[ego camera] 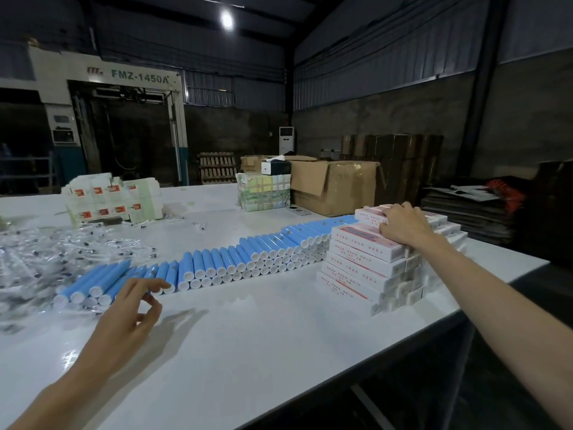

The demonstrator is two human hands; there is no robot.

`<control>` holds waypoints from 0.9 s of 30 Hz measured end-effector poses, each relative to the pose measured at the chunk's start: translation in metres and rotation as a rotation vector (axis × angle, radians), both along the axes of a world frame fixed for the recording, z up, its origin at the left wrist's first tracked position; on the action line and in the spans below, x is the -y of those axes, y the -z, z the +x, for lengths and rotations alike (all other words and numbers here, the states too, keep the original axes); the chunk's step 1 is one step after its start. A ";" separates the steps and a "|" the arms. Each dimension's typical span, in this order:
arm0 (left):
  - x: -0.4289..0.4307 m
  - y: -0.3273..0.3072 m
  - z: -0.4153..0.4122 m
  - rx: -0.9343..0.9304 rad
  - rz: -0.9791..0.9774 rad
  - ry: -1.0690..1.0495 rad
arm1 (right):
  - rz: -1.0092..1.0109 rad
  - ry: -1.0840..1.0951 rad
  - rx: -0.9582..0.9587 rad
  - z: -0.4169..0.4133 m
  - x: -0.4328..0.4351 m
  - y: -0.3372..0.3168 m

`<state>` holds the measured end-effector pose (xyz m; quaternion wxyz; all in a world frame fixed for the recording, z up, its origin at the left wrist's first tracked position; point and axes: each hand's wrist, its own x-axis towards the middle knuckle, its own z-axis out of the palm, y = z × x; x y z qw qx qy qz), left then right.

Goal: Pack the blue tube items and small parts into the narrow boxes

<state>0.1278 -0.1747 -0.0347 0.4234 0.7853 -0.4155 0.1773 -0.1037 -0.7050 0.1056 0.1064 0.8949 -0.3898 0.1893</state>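
Surface: white glossy table, shadow of your L arm on it.
Blue tubes: long stacked row mid-table, caps facing you.
Small parts: clear-bagged heap, far L.
Narrow boxes: stack at the row's R end.
Your L hand: by the row's L end, fingers loosely curled, nothing held.
Your R hand: atop the stack, fingers curled over the top box.
Room: dim warehouse, ceiling lamp, FMZ-1450A machine, cartons behind.

Bare table front; blue tubes behind.
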 end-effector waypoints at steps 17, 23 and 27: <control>-0.002 -0.009 -0.013 -0.053 -0.032 -0.244 | 0.480 -0.901 0.507 0.178 -0.314 0.060; -0.014 -0.017 -0.005 -0.145 -0.042 -0.491 | 1.139 -0.990 0.600 0.225 -0.422 0.126; -0.031 -0.027 -0.001 -0.205 0.068 -0.523 | 1.089 -1.082 0.478 0.235 -0.425 0.145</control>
